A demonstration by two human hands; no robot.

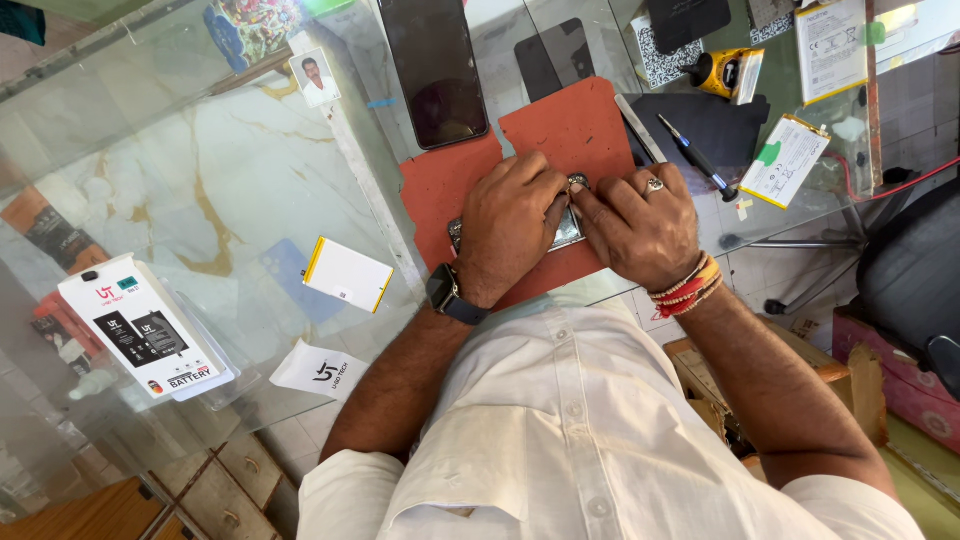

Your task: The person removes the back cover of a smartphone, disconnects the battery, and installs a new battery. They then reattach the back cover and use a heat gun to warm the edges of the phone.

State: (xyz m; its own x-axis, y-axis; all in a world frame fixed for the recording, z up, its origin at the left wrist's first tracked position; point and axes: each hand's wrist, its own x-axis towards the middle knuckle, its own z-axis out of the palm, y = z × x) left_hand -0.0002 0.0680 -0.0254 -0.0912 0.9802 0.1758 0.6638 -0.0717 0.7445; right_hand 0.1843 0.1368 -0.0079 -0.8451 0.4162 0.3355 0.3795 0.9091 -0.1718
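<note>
A: What are the hands doing right now?

B: Both are working on an opened phone [566, 232] lying on the red-brown work mat [440, 185], which is sitting on the glass tabletop [200, 160]. The left hand [508, 222] is curling over the phone's body and pinning it down. The right hand [640, 225], wearing a ring, is pressing its fingertips [582, 192] narrowly together at the phone's upper edge, seemingly pinching a small part I cannot make out.

A: How should this step be handled well?

B: I'd judge the left hand should be bearing down flat so the phone isn't sliding on the mat, while the right is working gently, with small movements, since the part looks tiny and easy to bend or drop.

A: What is lying around them?

B: A screwdriver [698, 158] is resting just right of the mat on a dark pad [715, 125]. A white battery with a green tab [785, 160] is lying beyond it. A dark phone screen [433, 70] is lying above the mat, and a white-and-yellow battery [347, 274] is sitting well apart to the left, near a boxed battery pack [145, 325].
</note>
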